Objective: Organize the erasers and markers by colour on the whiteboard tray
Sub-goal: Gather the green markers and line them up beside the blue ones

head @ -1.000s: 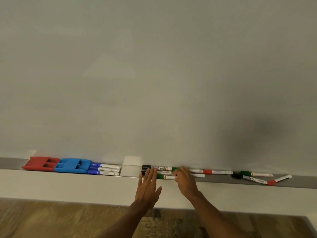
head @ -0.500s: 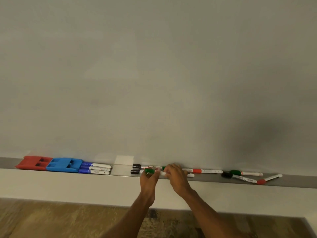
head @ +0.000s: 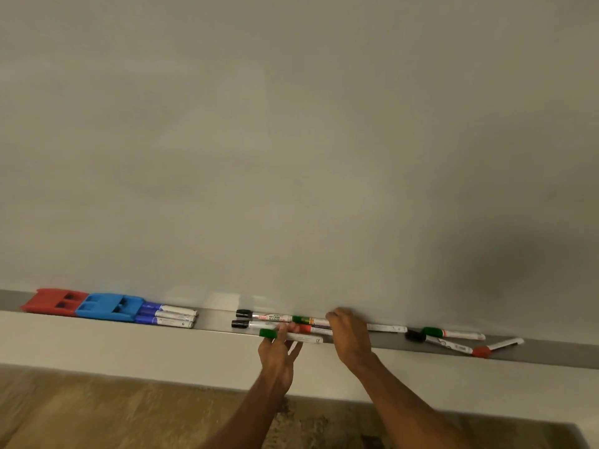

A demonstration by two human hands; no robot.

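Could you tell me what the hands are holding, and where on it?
The left hand holds a green-capped marker just behind its cap. The right hand rests over the markers; any grip is hidden.

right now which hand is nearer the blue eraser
Left. The left hand holds a green-capped marker at the tray's front edge, right of the blue eraser. The right hand rests on the markers further right.

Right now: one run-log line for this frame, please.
phase: sorting markers | left hand: holding green-capped white marker at grey tray front edge | right hand: on mixed markers mid-tray | red eraser, blue eraser, blue markers: grouped left
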